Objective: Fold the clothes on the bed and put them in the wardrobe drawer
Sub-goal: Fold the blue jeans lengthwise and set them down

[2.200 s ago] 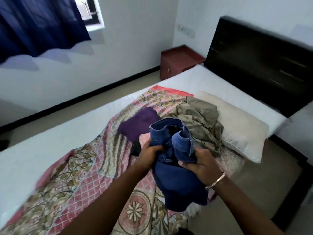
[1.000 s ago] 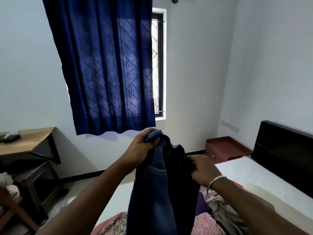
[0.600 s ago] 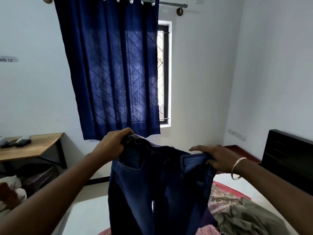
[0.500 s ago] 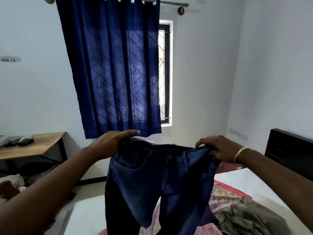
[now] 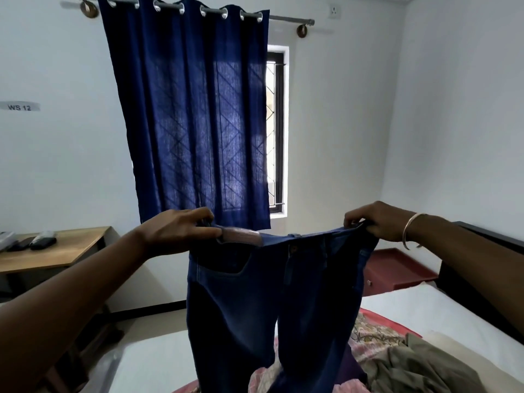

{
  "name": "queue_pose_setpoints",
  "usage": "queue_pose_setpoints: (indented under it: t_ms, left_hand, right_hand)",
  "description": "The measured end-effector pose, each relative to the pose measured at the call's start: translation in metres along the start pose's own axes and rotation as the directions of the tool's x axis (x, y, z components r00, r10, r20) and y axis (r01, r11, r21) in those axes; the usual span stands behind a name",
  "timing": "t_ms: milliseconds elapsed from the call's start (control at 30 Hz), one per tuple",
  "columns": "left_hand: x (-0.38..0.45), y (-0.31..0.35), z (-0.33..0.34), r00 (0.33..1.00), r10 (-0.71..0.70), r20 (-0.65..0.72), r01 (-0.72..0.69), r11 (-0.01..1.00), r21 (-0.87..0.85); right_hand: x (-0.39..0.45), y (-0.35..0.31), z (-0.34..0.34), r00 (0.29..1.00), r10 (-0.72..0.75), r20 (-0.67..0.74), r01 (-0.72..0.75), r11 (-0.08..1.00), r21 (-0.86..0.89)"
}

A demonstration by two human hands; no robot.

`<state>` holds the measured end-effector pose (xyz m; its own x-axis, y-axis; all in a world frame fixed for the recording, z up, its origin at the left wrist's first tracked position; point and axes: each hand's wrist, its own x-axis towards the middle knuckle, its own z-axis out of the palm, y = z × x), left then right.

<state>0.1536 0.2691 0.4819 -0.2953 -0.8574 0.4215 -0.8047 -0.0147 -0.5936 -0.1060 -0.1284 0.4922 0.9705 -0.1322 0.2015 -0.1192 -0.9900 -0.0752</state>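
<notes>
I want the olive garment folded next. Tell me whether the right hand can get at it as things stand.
Probably not yet. The right hand grips the waistband of the dark blue denim jeans, held up with the left hand. The crumpled olive-green garment lies uncovered on the bed below.

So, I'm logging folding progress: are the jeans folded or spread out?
Spread out, not folded. The left hand and right hand hold the jeans by the waistband, stretched wide, legs hanging down.

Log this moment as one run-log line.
step: spreading jeans | left hand: pinches waistband | right hand: pinches waistband | jeans: hanging above bed, unfolded
</notes>
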Motion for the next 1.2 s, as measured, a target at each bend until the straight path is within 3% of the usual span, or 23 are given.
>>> queue_pose_setpoints:
  t_ms: [67, 133, 233, 333, 500, 567, 633, 700, 733, 767, 1033, 1200]
  left_hand:
    - [0.000, 0.002, 0.000, 0.997, -0.046, -0.058, 0.041, 0.996, -0.076]
    - [0.005, 0.006, -0.003, 0.954, -0.292, -0.071, 0.267, 0.931, -0.251]
    - [0.017, 0.013, -0.004, 0.791, -0.611, 0.042, 0.550, 0.678, -0.487]
    - [0.029, 0.017, -0.006, 0.626, -0.754, 0.200, 0.678, 0.399, -0.618]
    - [0.044, 0.026, -0.009, 0.543, -0.811, 0.218, 0.674, 0.267, -0.689]
    - [0.057, 0.036, -0.011, 0.533, -0.819, 0.211, 0.666, 0.253, -0.701]
    - [0.075, 0.054, -0.010, 0.528, -0.816, 0.235, 0.688, 0.248, -0.682]
    - [0.093, 0.078, -0.009, 0.507, -0.822, 0.259, 0.706, 0.223, -0.672]
    - [0.100, 0.091, -0.008, 0.494, -0.827, 0.268, 0.716, 0.211, -0.666]
    - [0.106, 0.103, -0.007, 0.486, -0.830, 0.274, 0.719, 0.202, -0.665]
    - [0.118, 0.153, -0.009, 0.452, -0.833, 0.319, 0.684, 0.094, -0.724]
    - [0.118, 0.172, -0.010, 0.437, -0.827, 0.354, 0.640, 0.009, -0.769]
  right_hand:
    - [-0.002, 0.001, -0.002, 1.000, 0.022, -0.005, -0.021, 1.000, 0.014]
    - [-0.005, 0.000, -0.004, 0.998, 0.049, -0.047, -0.047, 0.998, 0.036]
    - [-0.010, -0.003, -0.005, 0.988, 0.112, -0.106, -0.104, 0.991, 0.079]
    - [-0.010, -0.008, -0.004, 0.978, 0.187, -0.095, -0.184, 0.982, 0.042]
    - [-0.013, -0.028, 0.002, 0.945, 0.321, -0.060, -0.326, 0.941, -0.087]
    - [-0.010, -0.051, 0.011, 0.960, 0.277, -0.035, -0.280, 0.955, -0.101]
    - [-0.005, -0.084, 0.016, 0.985, 0.151, -0.083, -0.133, 0.972, 0.192]
    - [-0.002, -0.126, 0.010, 0.984, 0.101, -0.146, 0.004, 0.807, 0.590]
    - [-0.001, -0.143, 0.005, 0.986, 0.102, -0.134, 0.020, 0.718, 0.696]
    - [0.000, -0.156, 0.002, 0.988, 0.101, -0.114, 0.013, 0.693, 0.721]
    - [-0.007, -0.187, -0.002, 0.979, 0.176, 0.108, -0.205, 0.762, 0.614]
    - [-0.007, -0.193, -0.005, 0.976, 0.192, 0.099, -0.213, 0.775, 0.595]
